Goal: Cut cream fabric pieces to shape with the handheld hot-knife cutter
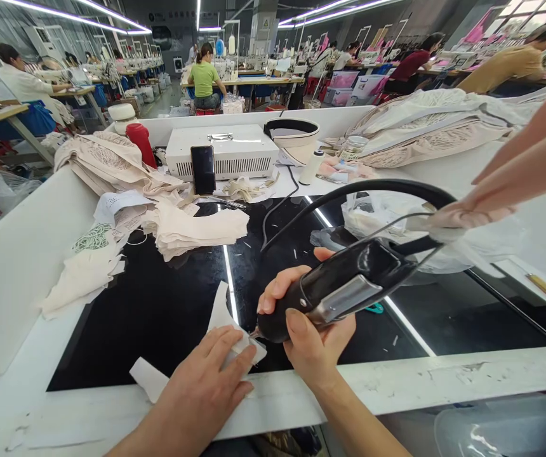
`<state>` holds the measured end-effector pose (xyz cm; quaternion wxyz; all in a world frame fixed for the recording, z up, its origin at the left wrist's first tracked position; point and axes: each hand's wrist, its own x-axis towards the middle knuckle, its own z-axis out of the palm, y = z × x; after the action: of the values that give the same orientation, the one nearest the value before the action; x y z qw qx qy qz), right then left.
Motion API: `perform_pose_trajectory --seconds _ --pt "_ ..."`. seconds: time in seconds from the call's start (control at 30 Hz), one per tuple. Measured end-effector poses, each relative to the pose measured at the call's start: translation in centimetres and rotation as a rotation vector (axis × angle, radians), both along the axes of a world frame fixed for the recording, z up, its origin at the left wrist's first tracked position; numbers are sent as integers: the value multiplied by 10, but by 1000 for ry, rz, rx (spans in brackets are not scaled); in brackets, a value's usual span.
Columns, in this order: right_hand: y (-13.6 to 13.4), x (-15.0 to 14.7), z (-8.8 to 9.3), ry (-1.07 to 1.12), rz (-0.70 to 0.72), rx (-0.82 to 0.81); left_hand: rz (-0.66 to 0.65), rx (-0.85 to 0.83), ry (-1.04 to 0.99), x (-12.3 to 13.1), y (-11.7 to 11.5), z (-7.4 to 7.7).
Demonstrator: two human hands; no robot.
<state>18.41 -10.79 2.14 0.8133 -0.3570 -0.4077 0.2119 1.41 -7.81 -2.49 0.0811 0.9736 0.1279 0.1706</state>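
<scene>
My right hand (318,343) is wrapped round a black corded hand tool (339,279) with a silver lever and a small metal tip. That tip meets a white fabric piece (220,311) on the black tabletop. Flat on the same fabric lies my left hand (211,374), fingers stretched out and pressing it down just left of the tip. Part of the fabric is hidden under these fingers. Another white scrap (149,379) lies beside my left wrist, over the table's front edge. A beige band (463,212), apparently cloth, comes from the upper right and gathers round the tool's cord.
Beige fabric stacks (197,228) lie behind my left hand. Farther back stand a vented white box (223,149), a phone (203,170), a red bottle (141,143) and a cream bin (296,139). A plastic bag (382,212) lies right. Several people work at machines beyond the partition.
</scene>
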Motion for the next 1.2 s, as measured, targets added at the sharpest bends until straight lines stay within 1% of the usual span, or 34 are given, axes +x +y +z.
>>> perform_pose_trajectory --seconds 0.17,0.27,0.47,0.6,0.8,1.07,1.2 --pt "-2 -1 -1 15 -6 8 -9 -19 15 -5 20 5" --pt "-2 0 -2 6 -17 8 -16 -33 46 -6 26 5" --pt "-3 0 -1 11 8 1 -25 -24 57 -5 23 4" --pt "-2 2 -1 -15 -8 -20 -21 -29 53 -4 22 4" --pt "6 1 0 -23 -28 3 -9 -35 56 -3 21 6" --pt "14 -2 0 -4 10 -6 19 -71 38 -2 19 8" --pt "19 -3 0 11 9 34 22 -78 52 -1 19 8"
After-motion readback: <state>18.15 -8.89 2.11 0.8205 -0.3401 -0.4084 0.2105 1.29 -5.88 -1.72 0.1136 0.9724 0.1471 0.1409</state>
